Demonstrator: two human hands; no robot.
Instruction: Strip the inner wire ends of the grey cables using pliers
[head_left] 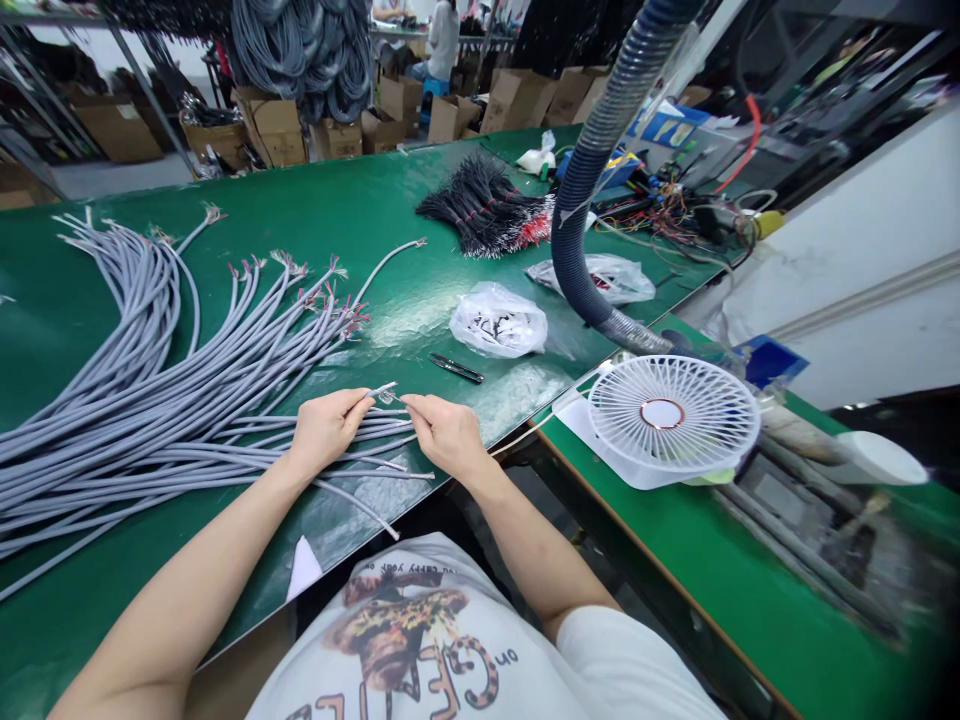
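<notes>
My left hand (330, 428) is closed in a pinch on a grey cable (384, 388) near its stripped end. Fine bare strands stick out just past the fingertips. My right hand (448, 432) pinches the far tip of those strands, with thumb and forefinger pressed together. Under and beside both hands lie several loose grey cables (390, 430) with cut ends. A large bundle of grey cables (187, 400) spreads to the left, many ends showing pink and white inner wires. Small thread snips (457, 368) lie just beyond my right hand.
On the green table (360, 180) are a clear bag of small parts (499, 322), another plastic bag (600, 278) and a pile of black wires (480, 203). A ribbed hose (574, 230) hangs down at right. A white fan (675, 415) stands on the right-hand bench.
</notes>
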